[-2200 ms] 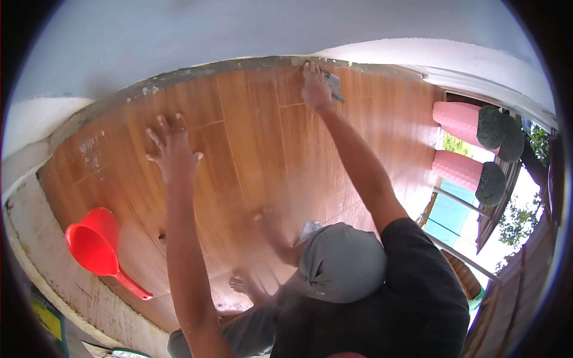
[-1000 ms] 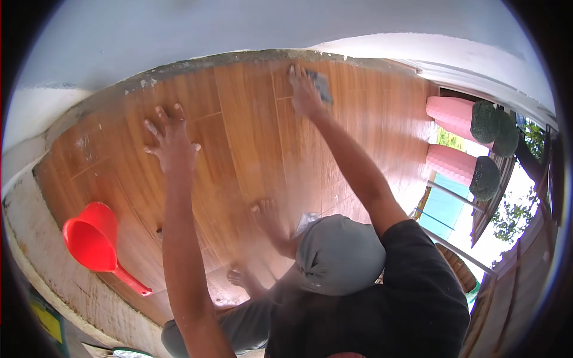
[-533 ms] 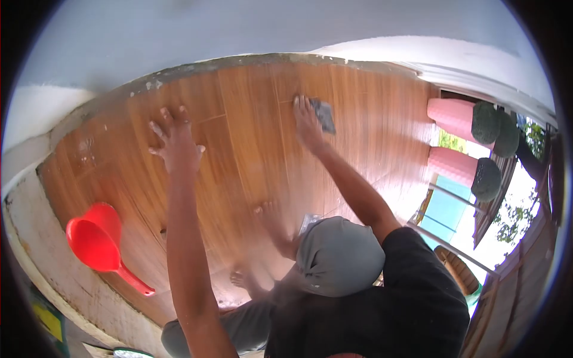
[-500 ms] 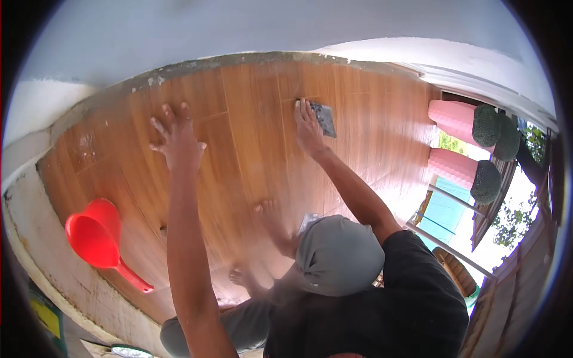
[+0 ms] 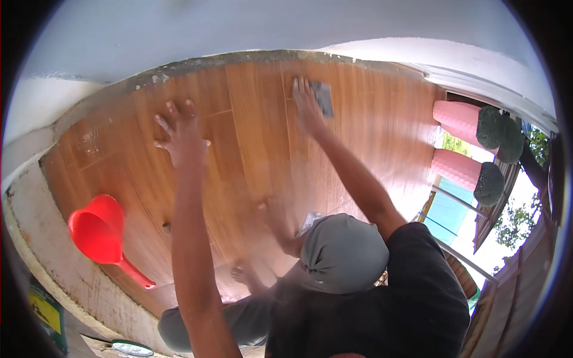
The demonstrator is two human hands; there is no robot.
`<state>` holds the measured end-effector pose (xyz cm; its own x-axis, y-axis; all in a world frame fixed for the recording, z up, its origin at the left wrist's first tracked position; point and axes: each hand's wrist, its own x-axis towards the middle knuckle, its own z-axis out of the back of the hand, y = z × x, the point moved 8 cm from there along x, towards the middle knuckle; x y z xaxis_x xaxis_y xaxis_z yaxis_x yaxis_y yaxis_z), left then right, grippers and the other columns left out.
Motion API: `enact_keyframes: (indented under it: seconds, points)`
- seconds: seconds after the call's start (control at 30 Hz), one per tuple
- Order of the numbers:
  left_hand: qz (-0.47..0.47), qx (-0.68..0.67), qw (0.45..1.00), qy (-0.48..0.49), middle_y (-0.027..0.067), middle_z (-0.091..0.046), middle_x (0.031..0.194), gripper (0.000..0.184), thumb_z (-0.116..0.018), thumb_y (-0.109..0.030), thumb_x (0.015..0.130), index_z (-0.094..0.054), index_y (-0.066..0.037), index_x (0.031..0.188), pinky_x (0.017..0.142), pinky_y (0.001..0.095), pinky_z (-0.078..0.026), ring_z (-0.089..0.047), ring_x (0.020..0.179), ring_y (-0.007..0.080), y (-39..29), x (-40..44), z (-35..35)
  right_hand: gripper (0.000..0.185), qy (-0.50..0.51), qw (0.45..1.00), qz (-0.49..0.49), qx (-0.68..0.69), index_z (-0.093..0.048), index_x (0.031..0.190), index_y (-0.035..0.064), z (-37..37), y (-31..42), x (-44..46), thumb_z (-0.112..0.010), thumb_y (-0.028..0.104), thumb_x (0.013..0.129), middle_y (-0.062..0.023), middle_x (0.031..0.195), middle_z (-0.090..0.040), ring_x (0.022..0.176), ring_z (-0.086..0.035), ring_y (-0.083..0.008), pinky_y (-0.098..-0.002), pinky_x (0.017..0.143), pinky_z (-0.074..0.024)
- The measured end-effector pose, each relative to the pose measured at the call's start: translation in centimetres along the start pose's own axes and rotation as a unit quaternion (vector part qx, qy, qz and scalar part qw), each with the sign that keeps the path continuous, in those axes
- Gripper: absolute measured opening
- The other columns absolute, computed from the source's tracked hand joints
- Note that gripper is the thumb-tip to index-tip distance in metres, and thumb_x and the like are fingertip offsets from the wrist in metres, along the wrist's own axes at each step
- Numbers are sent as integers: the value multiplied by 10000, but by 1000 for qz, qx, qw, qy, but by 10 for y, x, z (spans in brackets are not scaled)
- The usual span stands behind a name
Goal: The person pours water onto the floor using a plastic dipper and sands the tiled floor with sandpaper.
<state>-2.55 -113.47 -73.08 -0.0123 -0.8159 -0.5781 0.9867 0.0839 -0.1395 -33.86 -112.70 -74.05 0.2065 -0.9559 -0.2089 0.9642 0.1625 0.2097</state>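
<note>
My left hand lies with its fingers spread on the brown wood-look tile floor, and there is nothing in it. Farther right, my right hand presses down on a flat dark grey pad, its fingers straight and close together along the pad's left side. Part of the pad is hidden under the hand. I cannot make out what the pad is made of. A red dipper with a long handle rests on the floor, lower left of my left hand.
A rough cement strip edges the floor below the pale wall. At right stand pink planters with round green plants. A small dark object lies near my left forearm. Bare feet and a grey-covered head are below.
My right hand and the grey pad have slid upward in view, toward the wall. My left hand stays spread on the floor, shifted only slightly in view.
</note>
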Motion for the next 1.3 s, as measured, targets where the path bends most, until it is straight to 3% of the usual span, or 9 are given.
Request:
enact_keyframes:
  seconds: [0.3,0.4,0.57,0.73,0.83,0.93,1.13,1.23,1.3]
  points:
    - [3,-16,1000,-9,118,-43,1655,1057,-827,-245,769,-146,-293,1575,1020,777,-338,-52,1494,463,5,2,-5,704,3,996,37,-81,-266,1517,-17,-30,27,-24,-442,-85,838,-272,1582,-222,1470,-224,-420,-468,1214,-217]
    - [-2,-13,1000,-11,122,-45,1653,1055,-830,-255,765,-153,-287,1573,1019,776,-340,-54,1493,464,7,-3,-9,688,-31,999,-7,-1,-286,1513,-9,18,19,61,-412,-102,843,-251,1600,-194,1482,-207,-406,-479,1216,-212]
    - [-4,-4,1000,-27,132,-60,1646,1047,-829,-272,770,-154,-273,1571,1005,775,-362,-71,1485,479,5,1,-4,700,50,998,3,-44,-291,1502,-24,-25,54,-36,-393,-129,817,-255,1598,-191,1479,-204,-407,-467,1212,-221]
    - [5,-13,1000,-24,105,-28,1659,1059,-830,-248,764,-151,-294,1576,1024,770,-342,-61,1496,454,4,3,-5,731,-39,997,21,-58,-269,1515,-12,2,20,56,-421,-128,810,-234,1613,-161,1491,-192,-386,-448,1222,-202]
    - [-3,-12,1000,-17,118,-35,1651,1047,-827,-251,772,-151,-281,1571,1015,768,-359,-65,1491,466,7,2,-5,737,-32,999,-11,-6,-259,1517,-13,1,42,28,-460,-111,815,-234,1611,-165,1485,-209,-384,-451,1219,-211]
    - [3,-14,1000,-1,124,-43,1647,1037,-824,-255,777,-154,-274,1568,1012,769,-366,-67,1488,471,5,0,-6,737,22,998,40,-47,-257,1513,-21,-52,59,-55,-501,-92,821,-239,1604,-179,1480,-213,-388,-456,1215,-220]
    - [4,-6,1000,6,109,-24,1659,1068,-823,-261,770,-126,-302,1579,1020,779,-335,-44,1496,460,3,-3,-9,747,-22,1000,-1,14,-257,1513,-17,12,64,72,-506,-89,812,-230,1608,-176,1500,-164,-375,-460,1226,-196]
    - [11,-11,1000,-11,114,-29,1658,1065,-825,-270,769,-132,-300,1578,1026,782,-323,-47,1495,460,8,5,2,767,61,997,10,-37,-256,1512,-21,-26,97,11,-507,-94,791,-238,1611,-161,1495,-181,-375,-463,1224,-202]
    - [7,-13,1000,-11,116,-32,1657,1062,-825,-274,771,-135,-296,1578,1031,783,-314,-50,1496,459,5,2,-2,763,30,999,32,-32,-262,1510,-19,-16,95,19,-498,-99,789,-238,1613,-154,1497,-178,-373,-462,1225,-199]
